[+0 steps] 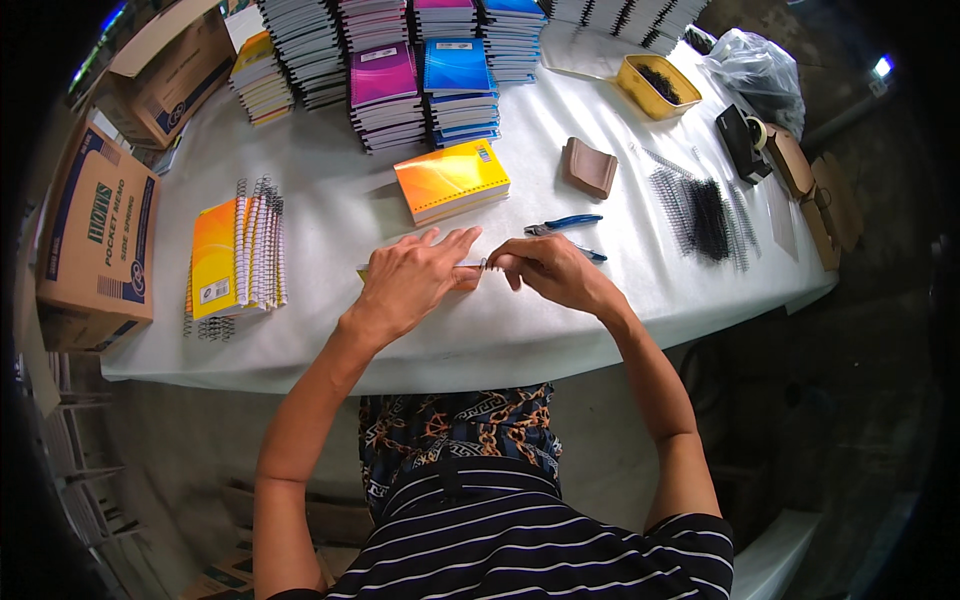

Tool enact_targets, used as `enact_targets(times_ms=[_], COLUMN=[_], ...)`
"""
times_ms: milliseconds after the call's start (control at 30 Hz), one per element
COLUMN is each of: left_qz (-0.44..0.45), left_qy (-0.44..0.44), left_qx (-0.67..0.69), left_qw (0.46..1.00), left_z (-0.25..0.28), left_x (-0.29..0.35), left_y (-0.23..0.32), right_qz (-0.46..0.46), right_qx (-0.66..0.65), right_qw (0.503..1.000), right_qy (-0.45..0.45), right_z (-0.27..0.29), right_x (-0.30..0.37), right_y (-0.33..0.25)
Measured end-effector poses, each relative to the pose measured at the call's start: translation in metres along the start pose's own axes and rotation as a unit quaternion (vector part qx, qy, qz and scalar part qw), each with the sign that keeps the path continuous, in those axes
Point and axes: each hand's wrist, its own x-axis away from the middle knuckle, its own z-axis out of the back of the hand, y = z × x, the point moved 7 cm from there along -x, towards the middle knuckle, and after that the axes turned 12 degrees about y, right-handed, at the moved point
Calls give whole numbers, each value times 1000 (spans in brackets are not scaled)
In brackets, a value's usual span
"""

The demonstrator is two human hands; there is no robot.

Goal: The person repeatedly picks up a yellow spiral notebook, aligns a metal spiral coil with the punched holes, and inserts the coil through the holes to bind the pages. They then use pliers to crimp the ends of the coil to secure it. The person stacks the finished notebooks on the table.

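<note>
My left hand [415,277] lies flat on a small notebook [365,270] on the white table, covering nearly all of it. My right hand [548,270] pinches a thin wire spiral [484,265] at the notebook's right edge, fingers closed around it. Just beyond my right hand lie blue-handled pliers [565,224]. An orange notebook stack [452,180] sits behind my hands.
Bound orange notebooks [238,258] with spirals lie at left. Stacks of purple [385,95] and blue notebooks [460,88] stand at the back. Loose black spirals [700,212], a brown pouch [590,167], a yellow tray [658,86], a tape dispenser [745,140] and cardboard boxes [95,240] surround them.
</note>
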Motion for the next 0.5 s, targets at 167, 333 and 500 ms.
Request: enact_targets(times_ms=[167, 333, 500], left_qz=[-13, -21, -58], left_qy=[20, 34, -43], left_qx=[-28, -18, -21], left_qw=[999, 999, 997], left_z=[-3, -1, 5], left_x=[0, 0, 3], left_y=[0, 3, 11], right_qz=[130, 124, 80], right_qx=[99, 142, 78], right_qw=[980, 971, 992], right_qy=[115, 149, -63], right_z=[3, 1, -8], right_x=[11, 8, 1], right_y=[-21, -40, -11])
